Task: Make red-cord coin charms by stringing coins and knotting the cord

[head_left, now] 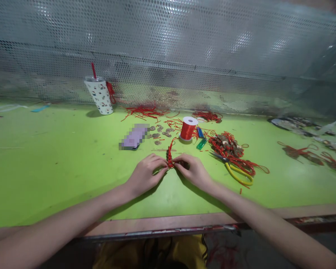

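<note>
A knotted red cord string with coins (170, 157) lies on the green tabletop, its loop pointing away from me. At its near end my left hand (151, 170) pinches the cord from the left side. My right hand (192, 169) pinches the same end from the right, thumb and forefinger together. Just beyond the string are loose bronze-coloured coins (156, 135) and a spool of red cord (187, 129). Yellow-handled scissors (238, 172) rest to the right of my right hand, partly against a heap of finished coin strings (226, 145).
A patterned cup with a straw (100, 95) stands at the back left. A purple phone (134, 136) lies near the coins. Green (202, 144) and blue lighters (199, 132) sit beside the spool. Red cord scraps (145, 111) lie along the perforated metal screen (156, 78). More coin strings (305, 152) are at right.
</note>
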Demonstrator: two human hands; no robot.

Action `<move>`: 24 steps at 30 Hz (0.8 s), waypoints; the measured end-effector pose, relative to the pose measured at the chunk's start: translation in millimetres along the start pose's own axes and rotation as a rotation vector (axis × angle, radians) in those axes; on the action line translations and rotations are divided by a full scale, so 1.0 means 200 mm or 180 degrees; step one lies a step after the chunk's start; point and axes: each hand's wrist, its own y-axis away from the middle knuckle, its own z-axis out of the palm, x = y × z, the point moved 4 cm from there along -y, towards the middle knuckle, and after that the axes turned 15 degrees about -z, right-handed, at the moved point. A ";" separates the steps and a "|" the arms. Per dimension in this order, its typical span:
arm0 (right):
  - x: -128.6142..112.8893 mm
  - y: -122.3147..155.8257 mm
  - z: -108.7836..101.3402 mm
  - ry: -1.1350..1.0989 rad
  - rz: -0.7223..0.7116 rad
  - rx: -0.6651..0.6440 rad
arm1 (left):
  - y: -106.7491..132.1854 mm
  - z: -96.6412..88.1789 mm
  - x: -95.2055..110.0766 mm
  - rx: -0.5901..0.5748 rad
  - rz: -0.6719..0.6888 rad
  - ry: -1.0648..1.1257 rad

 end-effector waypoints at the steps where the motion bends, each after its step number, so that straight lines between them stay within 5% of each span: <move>1: 0.00 0.00 0.00 0.0030 -0.0034 0.0010 | 0.00 0.00 0.00 -0.0008 0.0008 -0.0019; 9: 0.02 0.00 0.02 -0.0048 0.0130 0.0084 | 0.00 0.01 0.00 -0.0049 0.0027 -0.0182; 18: 0.01 -0.02 0.03 0.0404 -0.0240 0.0065 | 0.00 0.02 -0.01 -0.0027 0.0112 -0.0436; 24: 0.02 -0.01 0.03 0.0224 0.0103 0.0210 | 0.01 0.02 0.01 0.0033 0.0369 -0.0715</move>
